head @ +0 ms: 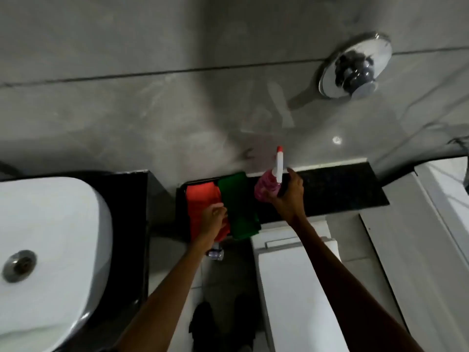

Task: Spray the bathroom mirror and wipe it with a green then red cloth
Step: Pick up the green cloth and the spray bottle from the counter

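A grey tiled wall (152, 97) fills the upper half of the view, from nine o'clock round to three o'clock. A white basin (45, 237) bulges in at eight o'clock, its metal drain (19, 266) near the left edge. A white toilet cistern (297, 275) runs down from the centre toward five o'clock. Across the middle, from the centre out toward three o'clock, lies a black stone ledge (342, 184) against the wall. A round chrome flush fitting (355, 66) sits on the wall at one o'clock.

At the left end of the ledge two folded cloths lie side by side, touching: the green cloth (238, 204) nearer the centre and the red cloth (200, 196) just to its nine o'clock side. The left hand (213, 219) rests on the red cloth's near edge with its fingers curled; whether it actually pinches the fabric cannot be told. The right hand (291, 196) is closed around a pink spray bottle (266, 186), which stands upright just to the three o'clock side of the green cloth, its white nozzle with a red tip pointing toward twelve o'clock.
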